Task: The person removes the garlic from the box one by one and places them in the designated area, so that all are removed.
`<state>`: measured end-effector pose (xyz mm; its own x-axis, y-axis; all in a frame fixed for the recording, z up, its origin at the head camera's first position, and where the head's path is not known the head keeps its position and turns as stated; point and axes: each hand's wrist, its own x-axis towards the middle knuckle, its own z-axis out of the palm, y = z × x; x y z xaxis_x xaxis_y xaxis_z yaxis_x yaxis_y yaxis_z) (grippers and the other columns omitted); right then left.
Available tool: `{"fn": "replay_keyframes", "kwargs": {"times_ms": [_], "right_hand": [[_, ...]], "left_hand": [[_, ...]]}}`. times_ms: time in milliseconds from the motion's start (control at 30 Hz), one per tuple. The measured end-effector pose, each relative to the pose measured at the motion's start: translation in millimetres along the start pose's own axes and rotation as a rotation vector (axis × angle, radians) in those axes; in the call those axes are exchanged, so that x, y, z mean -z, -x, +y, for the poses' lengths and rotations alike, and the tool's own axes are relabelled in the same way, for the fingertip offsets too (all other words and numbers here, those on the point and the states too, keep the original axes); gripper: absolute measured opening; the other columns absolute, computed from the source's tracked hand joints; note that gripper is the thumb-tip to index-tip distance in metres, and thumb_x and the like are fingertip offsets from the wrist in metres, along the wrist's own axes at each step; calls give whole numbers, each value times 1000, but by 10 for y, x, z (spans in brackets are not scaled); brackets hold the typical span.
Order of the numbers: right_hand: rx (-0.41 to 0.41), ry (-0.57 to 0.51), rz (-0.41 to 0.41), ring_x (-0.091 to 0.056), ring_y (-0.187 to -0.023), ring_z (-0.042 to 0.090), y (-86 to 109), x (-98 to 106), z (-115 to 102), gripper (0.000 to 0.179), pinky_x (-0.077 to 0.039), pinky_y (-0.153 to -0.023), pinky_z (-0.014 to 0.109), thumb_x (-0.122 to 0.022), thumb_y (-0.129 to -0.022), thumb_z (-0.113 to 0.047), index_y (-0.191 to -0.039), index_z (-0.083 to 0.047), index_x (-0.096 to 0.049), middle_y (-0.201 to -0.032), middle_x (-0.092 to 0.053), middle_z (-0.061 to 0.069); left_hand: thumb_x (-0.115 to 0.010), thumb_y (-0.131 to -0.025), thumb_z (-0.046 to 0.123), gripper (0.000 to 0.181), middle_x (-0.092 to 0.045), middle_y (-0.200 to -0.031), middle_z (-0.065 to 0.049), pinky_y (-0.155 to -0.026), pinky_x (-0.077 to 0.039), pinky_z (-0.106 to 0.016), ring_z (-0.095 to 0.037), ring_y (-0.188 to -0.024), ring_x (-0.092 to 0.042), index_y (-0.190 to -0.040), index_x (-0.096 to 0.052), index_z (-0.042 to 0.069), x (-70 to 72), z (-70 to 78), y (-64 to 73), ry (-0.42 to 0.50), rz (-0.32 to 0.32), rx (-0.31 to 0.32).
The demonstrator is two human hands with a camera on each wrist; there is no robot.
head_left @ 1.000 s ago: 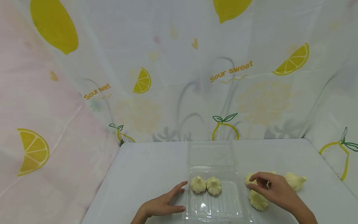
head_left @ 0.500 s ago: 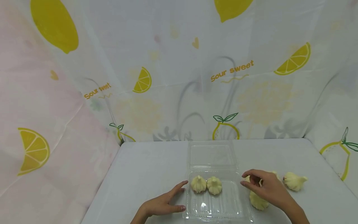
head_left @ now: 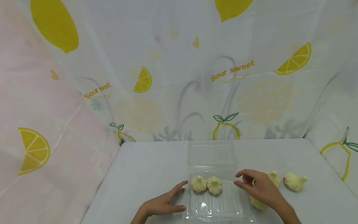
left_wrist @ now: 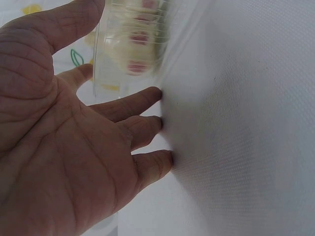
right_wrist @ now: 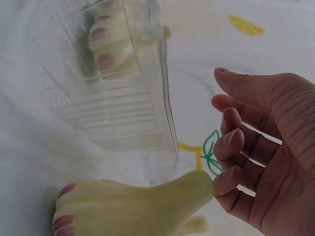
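Two garlic bulbs [head_left: 206, 185] sit side by side in the back left of a clear plastic clamshell box [head_left: 232, 211], whose lid [head_left: 211, 155] lies folded back. My left hand [head_left: 162, 203] is spread at the box's left side, thumb and index finger at the rim; in the left wrist view its other fingertips rest on the table. My right hand [head_left: 261, 188] hovers at the box's right edge, fingers loosely bent, nothing between them. Beneath and behind it lie loose garlic bulbs, one in front [head_left: 258, 203], another behind [head_left: 274, 178]. In the right wrist view a garlic stem [right_wrist: 197, 189] is near its little finger.
Another garlic bulb [head_left: 295, 181] lies on its side farther right on the white table [head_left: 148, 165]. Lemon-printed cloth [head_left: 167, 109] hangs at the back and along both sides of the table.
My right hand has moved left, from over the loose garlic bulbs to the box's right edge, uncovering bulbs behind it. The left hand, box and bulbs have stayed put.
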<state>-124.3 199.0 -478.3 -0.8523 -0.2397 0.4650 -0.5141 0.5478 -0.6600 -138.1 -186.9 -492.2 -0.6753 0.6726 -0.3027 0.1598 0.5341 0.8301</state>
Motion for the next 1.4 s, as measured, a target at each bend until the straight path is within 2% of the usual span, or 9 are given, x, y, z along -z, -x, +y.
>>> {"fn": "replay_keyframes", "kwargs": {"times_ms": [333, 533, 900, 1100, 1400], "right_hand": [[-65, 15, -12, -46, -56, -1, -33, -118, -54, 24, -41, -50, 22, -83, -79, -12, -91, -26, -68, -66, -46, -20], [-63, 26, 7, -45, -56, -2, -47, -170, -93, 20, -40, -50, 21, -84, -79, -16, -90, -24, -69, -67, -45, -20], [-114, 16, 16, -44, -55, -2, -65, -238, -143, 18, -38, -49, 22, -84, -80, -23, -91, -24, -69, -66, -46, -19], [-171, 58, 4, -41, -54, -2, -81, -282, -145, 19, -38, -49, 22, -84, -79, -30, -90, -28, -69, -64, -46, -19], [-271, 23, -36, -41, -56, 1, -136, -328, -216, 18, -37, -51, 23, -84, -79, -28, -89, -21, -70, -65, -47, -15]], "left_hand": [[-66, -95, 41, 79, -36, -152, -17, -107, -24, -65, -40, -142, -24, -155, -15, 42, -7, -27, -12, 14, 1, 5], [-66, -95, 41, 79, -36, -152, -18, -106, -23, -66, -41, -142, -23, -155, -15, 42, -9, -27, -15, 23, -1, 3], [-66, -95, 41, 79, -35, -152, -19, -107, -23, -65, -40, -142, -24, -155, -15, 40, -12, -23, -10, 21, -1, -10], [-65, -95, 41, 79, -35, -152, -20, -106, -22, -66, -42, -142, -24, -156, -14, 39, -4, -22, -17, 15, -5, -5], [-66, -95, 38, 80, -34, -153, -20, -106, -21, -68, -44, -142, -22, -156, -13, 39, -6, -4, -17, 21, -6, 3]]}}
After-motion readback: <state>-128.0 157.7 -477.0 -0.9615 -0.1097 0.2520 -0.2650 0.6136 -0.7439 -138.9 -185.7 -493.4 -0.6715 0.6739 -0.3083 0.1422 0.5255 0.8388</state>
